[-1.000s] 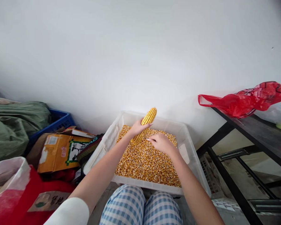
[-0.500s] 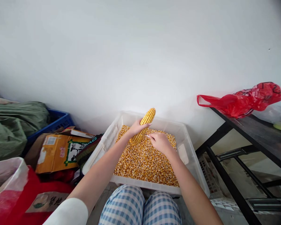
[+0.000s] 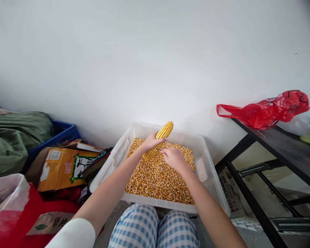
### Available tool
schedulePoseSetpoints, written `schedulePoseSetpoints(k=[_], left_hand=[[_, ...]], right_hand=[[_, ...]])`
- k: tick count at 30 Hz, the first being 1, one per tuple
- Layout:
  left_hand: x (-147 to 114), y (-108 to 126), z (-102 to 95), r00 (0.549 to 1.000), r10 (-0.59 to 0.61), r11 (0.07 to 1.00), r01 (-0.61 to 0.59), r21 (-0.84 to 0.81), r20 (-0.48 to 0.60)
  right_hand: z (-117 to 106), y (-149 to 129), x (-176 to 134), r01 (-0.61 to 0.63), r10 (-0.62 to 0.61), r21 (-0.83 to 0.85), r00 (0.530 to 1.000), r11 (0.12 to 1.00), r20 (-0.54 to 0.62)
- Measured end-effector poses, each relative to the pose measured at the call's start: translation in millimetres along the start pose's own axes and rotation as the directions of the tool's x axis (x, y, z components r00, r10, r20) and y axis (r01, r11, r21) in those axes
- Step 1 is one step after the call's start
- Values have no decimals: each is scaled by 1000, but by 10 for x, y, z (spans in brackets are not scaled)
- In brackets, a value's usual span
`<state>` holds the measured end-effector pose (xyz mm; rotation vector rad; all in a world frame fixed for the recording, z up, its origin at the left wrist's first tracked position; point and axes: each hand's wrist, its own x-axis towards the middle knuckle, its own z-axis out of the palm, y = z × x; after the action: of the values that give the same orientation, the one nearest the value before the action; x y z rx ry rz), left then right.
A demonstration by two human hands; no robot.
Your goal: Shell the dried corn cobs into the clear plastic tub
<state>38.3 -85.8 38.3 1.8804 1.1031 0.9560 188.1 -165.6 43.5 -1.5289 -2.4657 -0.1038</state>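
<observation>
A yellow corn cob [image 3: 164, 130] with its kernels on tilts up and to the right above a clear plastic bin [image 3: 205, 151]. My left hand [image 3: 152, 141] is wrapped round the cob's middle, thumb across its front. Against the cob's lower part, my right hand [image 3: 172, 156] is closed in a pinch. A thin dark tip shows at its fingers; what it belongs to is hidden. Beneath both hands, loose corn kernels [image 3: 157, 182] cover the bin's floor.
Left of the bin lie an orange cardboard box [image 3: 58, 168], a blue crate [image 3: 67, 132] and a red bag [image 3: 45, 213]. To the right stands a black-framed table [image 3: 281, 144] with a red plastic bag [image 3: 268, 112] on it. A white wall [image 3: 155, 62] rises behind.
My right hand has moved slightly left and down, its fingertips now at the cob. The cob has shifted slightly, still in my left hand.
</observation>
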Motion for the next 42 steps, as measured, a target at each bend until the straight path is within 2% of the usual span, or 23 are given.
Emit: schedulePoseSetpoints(k=[4,10,18,24,31,36,42], left_hand=[[-18,22,19,996,45,997,-50,61,82],[-49,60,10,990,71,990,-84,110,118],[-67,51,23,973,97,976,-134,169,209],[-70,48,31,984,86,979,-112,168,156],[-19,-31,-20,1000,3,1000,-4,-9,-24],[17,-55,-27,999,-20,999,18,-49,-39],[-4,-28,3,1000,8,1000,-8,14,-23]], right_hand=[[27,65,-1,56,-57,47,998,997,31],[33,43,-3,66,-67,17,997,998,49],[14,37,1,96,-111,150,990,984,93],[-13,37,-19,45,-54,84,992,995,113],[-60,85,-40,31,-28,70,999,997,-31],[-51,53,-23,3,-2,30,1000,1000,-22],[-34,2,-3,7,-6,-25,999,1000,42]])
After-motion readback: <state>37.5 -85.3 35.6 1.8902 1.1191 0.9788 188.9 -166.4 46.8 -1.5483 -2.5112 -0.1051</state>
